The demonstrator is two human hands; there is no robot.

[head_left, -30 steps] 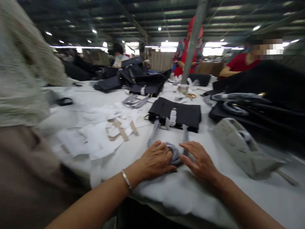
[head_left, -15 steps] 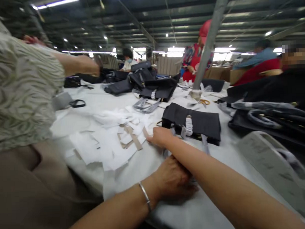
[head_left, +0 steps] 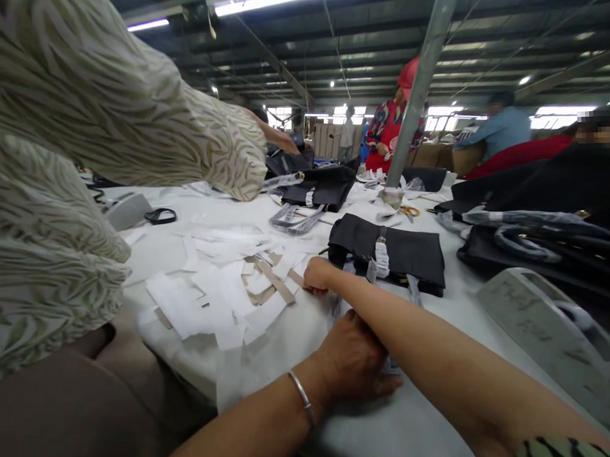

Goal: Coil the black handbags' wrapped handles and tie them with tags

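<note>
My left hand (head_left: 357, 356), with a silver bangle at its wrist, is low over the white table, palm down, fingers curled. My right forearm crosses in front of it and covers part of it. Some clear plastic (head_left: 391, 365) shows beside its fingers. My right hand (head_left: 319, 274) is farther forward, closed, beside the end of a brown paper strip (head_left: 297, 278); its fingertips are hidden. More clear plastic (head_left: 339, 308) lies between my hands. Just beyond my right forearm sits a black handbag (head_left: 410, 248) with a white-wrapped clasp.
White paper scraps (head_left: 187, 306) and brown strips (head_left: 274, 279) spread left of my hands. A grey bin (head_left: 533, 314) and black bags (head_left: 516, 248) stand right. A metal post (head_left: 420, 98) rises behind. A co-worker's patterned sleeve (head_left: 181, 126) reaches over the table from the left.
The co-worker's arm at left has stretched farther right, towards the black bags at the back. My hands stay crossed and have barely shifted in the view.
</note>
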